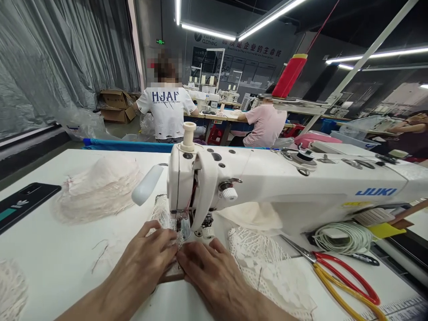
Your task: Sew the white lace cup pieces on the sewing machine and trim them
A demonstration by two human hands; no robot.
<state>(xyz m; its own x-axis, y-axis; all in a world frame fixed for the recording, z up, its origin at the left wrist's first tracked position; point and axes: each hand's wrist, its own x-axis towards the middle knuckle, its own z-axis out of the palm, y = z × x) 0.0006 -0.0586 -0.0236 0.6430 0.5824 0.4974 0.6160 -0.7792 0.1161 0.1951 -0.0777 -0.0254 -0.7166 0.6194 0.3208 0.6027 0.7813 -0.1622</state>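
Observation:
White lace fabric (162, 208) lies under the needle area of a white sewing machine (254, 174). My left hand (147, 252) is left of the presser foot (179, 225), its bent fingers pinching the lace against the machine bed. Close beside it, my right hand (214, 272) has its fingers curled together at the front edge of the same lace; the fingertips are partly hidden. More lace (264, 263) spreads to the right of my right hand, under the machine's arm. A cream fabric piece (254, 216) lies behind that lace.
A stack of cream fabric pieces (100, 187) and a phone (30, 203) lie at left. Scissors (344, 281) with red and yellow handles and a coil of cord (343, 237) are at right. Two people (167, 109) sit at machines ahead; another is at far right.

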